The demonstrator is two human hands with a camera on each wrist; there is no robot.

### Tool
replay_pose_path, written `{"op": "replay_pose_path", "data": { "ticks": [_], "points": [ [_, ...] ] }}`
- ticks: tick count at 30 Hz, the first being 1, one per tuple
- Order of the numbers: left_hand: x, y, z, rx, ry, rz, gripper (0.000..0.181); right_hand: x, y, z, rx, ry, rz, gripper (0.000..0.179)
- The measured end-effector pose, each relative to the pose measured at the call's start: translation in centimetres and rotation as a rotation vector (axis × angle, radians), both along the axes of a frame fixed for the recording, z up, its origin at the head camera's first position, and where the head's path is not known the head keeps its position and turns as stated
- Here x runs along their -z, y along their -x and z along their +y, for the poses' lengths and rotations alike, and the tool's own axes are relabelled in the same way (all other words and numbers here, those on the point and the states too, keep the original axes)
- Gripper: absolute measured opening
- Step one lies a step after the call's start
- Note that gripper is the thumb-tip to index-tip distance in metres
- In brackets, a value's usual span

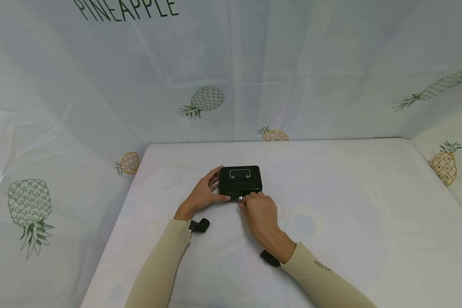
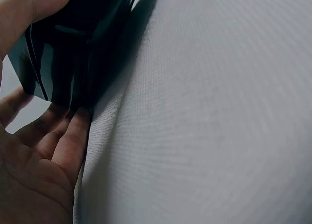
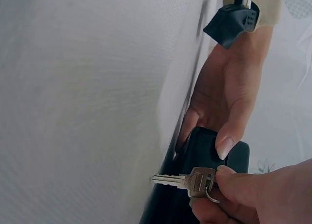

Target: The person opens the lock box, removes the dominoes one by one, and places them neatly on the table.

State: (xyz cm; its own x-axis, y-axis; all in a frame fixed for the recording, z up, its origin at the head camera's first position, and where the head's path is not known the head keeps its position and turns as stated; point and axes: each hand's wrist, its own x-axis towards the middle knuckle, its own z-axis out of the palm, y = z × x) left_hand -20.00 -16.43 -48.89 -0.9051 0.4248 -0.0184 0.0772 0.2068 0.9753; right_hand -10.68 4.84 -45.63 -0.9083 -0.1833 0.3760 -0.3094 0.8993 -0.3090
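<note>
A small black cash box (image 1: 240, 183) with a folding handle on its lid stands on the white-covered table. At its left side, my left hand (image 1: 202, 194) grips it, thumb on the front and fingers round the side and back. My right hand (image 1: 259, 211) is at the front face, thumb and fingers pinching at a silver key (image 3: 197, 182) on a small ring (image 3: 213, 193). In the right wrist view this key's blade points away from the box. Whether another key sits in the lock is hidden behind the right fingers. The lid looks closed.
A white cloth (image 1: 350, 214) covers the table. Pale curtains (image 1: 312, 64) printed with pineapples hang behind it and at both sides. Each wrist wears a black camera (image 1: 200, 225), close above the cloth.
</note>
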Motion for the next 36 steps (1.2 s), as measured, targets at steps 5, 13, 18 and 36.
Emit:
{"op": "replay_pose_path", "data": {
  "ticks": [5, 13, 18, 36],
  "points": [
    [0.09, -0.03, 0.00, -0.007, 0.007, 0.000, 0.110, 0.09, 0.03, 0.10, -0.007, 0.026, -0.014, 0.019],
    [0.00, -0.11, -0.02, -0.007, 0.009, -0.002, 0.109, 0.44, -0.20, 0.21, -0.021, 0.047, -0.014, 0.017],
    [-0.04, -0.12, -0.01, -0.007, 0.012, 0.002, 0.110, 0.61, -0.26, 0.27, -0.023, 0.008, 0.008, 0.017],
    [0.22, 0.03, -0.03, -0.006, -0.004, 0.002, 0.109, 0.43, -0.15, -0.09, -0.047, -0.093, 0.095, 0.019]
  ]
}}
